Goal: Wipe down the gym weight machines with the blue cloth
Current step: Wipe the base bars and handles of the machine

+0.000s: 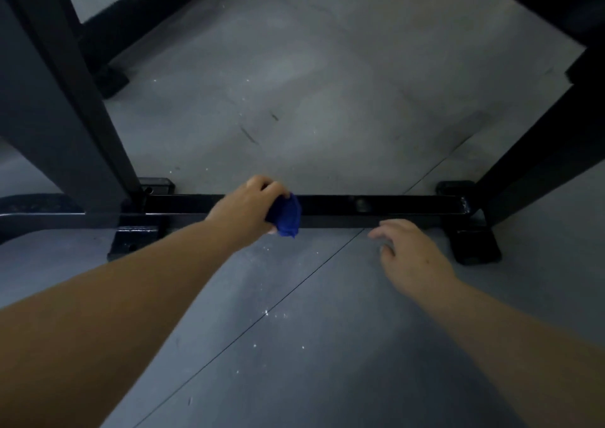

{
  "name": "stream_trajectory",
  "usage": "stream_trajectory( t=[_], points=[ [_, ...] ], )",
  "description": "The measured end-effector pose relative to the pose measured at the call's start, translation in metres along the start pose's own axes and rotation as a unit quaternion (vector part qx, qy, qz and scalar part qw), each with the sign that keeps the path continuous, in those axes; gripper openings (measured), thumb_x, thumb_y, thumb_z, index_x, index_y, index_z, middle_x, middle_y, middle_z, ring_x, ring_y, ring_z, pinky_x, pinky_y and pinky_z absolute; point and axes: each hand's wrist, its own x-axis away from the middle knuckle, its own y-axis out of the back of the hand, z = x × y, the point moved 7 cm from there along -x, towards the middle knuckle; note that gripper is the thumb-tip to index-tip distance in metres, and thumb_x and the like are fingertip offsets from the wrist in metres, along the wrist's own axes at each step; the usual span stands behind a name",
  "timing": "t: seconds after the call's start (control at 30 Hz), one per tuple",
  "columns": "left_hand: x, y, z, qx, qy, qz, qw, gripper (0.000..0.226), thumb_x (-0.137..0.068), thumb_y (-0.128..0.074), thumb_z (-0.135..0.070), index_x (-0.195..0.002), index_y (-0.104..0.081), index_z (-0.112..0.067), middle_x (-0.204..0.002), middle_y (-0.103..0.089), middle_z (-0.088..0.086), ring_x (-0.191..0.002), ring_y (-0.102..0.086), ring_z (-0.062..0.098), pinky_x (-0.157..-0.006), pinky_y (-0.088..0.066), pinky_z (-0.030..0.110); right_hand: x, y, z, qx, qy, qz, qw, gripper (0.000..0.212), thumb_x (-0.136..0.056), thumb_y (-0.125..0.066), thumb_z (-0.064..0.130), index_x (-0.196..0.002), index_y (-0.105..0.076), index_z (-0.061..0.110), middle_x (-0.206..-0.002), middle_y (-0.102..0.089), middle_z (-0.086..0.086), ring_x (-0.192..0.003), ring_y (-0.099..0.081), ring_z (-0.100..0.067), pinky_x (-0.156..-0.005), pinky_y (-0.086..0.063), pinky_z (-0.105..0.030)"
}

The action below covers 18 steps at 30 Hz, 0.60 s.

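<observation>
Floor (327, 77): grey rubber tiles with thin seams and white specks, running under and round the whole machine.

Machine frame: black steel. One wide upright (65, 106) rises at the left, another upright (537, 152) at the right, each on a bolted foot plate.

Base bar (376, 210): a low square tube lying on the floor between the two uprights. Its long axis runs left to right across the view, square to both forearms.

Key relation: the bar lies straight ahead of both hands. The unwiped-looking stretch, as I judge it, is the length to the right of the cloth, so the next stroke should simply follow the bar's long axis toward the right foot plate (474, 247).

Blue cloth (286, 214): bunched into a wad, pressed on the top and near face of the bar, a little left of the bar's middle.

Left hand (245, 208): fingers curled over the cloth, gripping it against the bar. This hand is doing the work and is the nearer one to the cloth.

Right hand (409, 247): fingers loosely spread and holding nothing, hovering just in front of the bar's near edge, to the right of the cloth and apart from it. Whether its fingertips touch the bar I cannot tell, as the picture is blurred there.

Step in hand: wiping the base bar, with the uprights probably to be done too.
</observation>
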Motion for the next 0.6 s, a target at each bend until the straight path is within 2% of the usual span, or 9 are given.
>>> stream_trajectory(
  t=[0.1,0.2,0.27,0.33,0.47,0.53,0.6],
  points=[
    [-0.026,-0.015,-0.052,-0.026,-0.05,0.009,0.998,0.077,-0.078,-0.073,-0.011,-0.143,-0.036,-0.027,-0.14,-0.045,0.006,-0.12,-0.052,0.03,-0.093,-0.046,0.038,0.0,-0.008,0.002,-0.008,-0.017,0.006,1.0,0.032,-0.098,-0.045,0.006,-0.122,-0.062,0.018,-0.138,-0.046,-0.002,-0.117,-0.052,-0.018,-0.093,-0.035,-0.02],
    [-0.047,-0.02,-0.082,-0.105,-0.057,-0.001,0.993,0.073,-0.08,-0.073,-0.016,-0.142,-0.035,-0.02,-0.137,-0.047,0.007,-0.119,-0.053,0.03,-0.097,-0.046,0.042,0.001,-0.012,0.012,-0.004,0.017,0.008,1.0,0.031,-0.097,-0.046,0.006,-0.122,-0.062,0.018,-0.138,-0.045,-0.002,-0.12,-0.05,-0.017,-0.099,-0.036,-0.023],
    [-0.046,-0.019,-0.065,-0.166,-0.001,0.007,0.986,0.056,-0.082,-0.071,-0.03,-0.13,-0.045,-0.019,-0.124,-0.057,0.003,-0.115,-0.056,0.026,-0.11,-0.031,0.046,0.002,-0.011,0.014,0.002,0.039,0.012,0.999,0.031,-0.096,-0.048,0.004,-0.121,-0.063,0.016,-0.138,-0.046,-0.001,-0.122,-0.049,-0.016,-0.098,-0.032,-0.018],
    [-0.044,-0.018,-0.049,-0.187,0.026,-0.002,0.982,0.045,-0.082,-0.068,-0.036,-0.121,-0.05,-0.022,-0.111,-0.062,-0.003,-0.107,-0.059,0.021,-0.116,-0.013,0.053,0.0,-0.007,0.013,-0.008,0.048,0.003,0.999,0.033,-0.095,-0.048,0.002,-0.123,-0.062,0.014,-0.135,-0.049,-0.004,-0.122,-0.05,-0.019,-0.097,-0.032,-0.017],
    [-0.054,-0.029,-0.091,-0.159,-0.003,-0.01,0.987,0.04,-0.083,-0.067,-0.032,-0.118,-0.051,-0.021,-0.109,-0.062,-0.003,-0.103,-0.06,0.019,-0.117,-0.008,0.048,-0.006,0.002,0.014,-0.007,0.026,-0.034,0.999,0.05,-0.095,-0.052,0.007,-0.142,-0.043,0.021,-0.145,-0.041,0.002,-0.133,-0.039,-0.017,-0.107,-0.038,-0.035],
    [-0.064,-0.036,-0.117,-0.131,-0.022,-0.009,0.991,0.04,-0.083,-0.065,-0.035,-0.118,-0.051,-0.021,-0.111,-0.061,-0.002,-0.105,-0.059,0.019,-0.116,-0.007,0.046,-0.009,0.006,0.015,0.023,0.023,-0.058,0.998,0.063,-0.092,-0.058,0.011,-0.149,-0.032,0.02,-0.152,-0.032,0.001,-0.138,-0.031,-0.019,-0.11,-0.035,-0.037],
    [-0.068,-0.037,-0.112,-0.126,-0.037,-0.033,0.991,0.041,-0.083,-0.063,-0.04,-0.119,-0.051,-0.026,-0.11,-0.062,-0.005,-0.103,-0.061,0.018,-0.114,0.0,0.045,-0.012,0.006,0.019,0.078,0.049,-0.056,0.994,0.072,-0.091,-0.061,0.016,-0.152,-0.024,0.02,-0.158,-0.022,0.002,-0.143,-0.02,-0.019,-0.113,-0.029,-0.034]
  ],
)
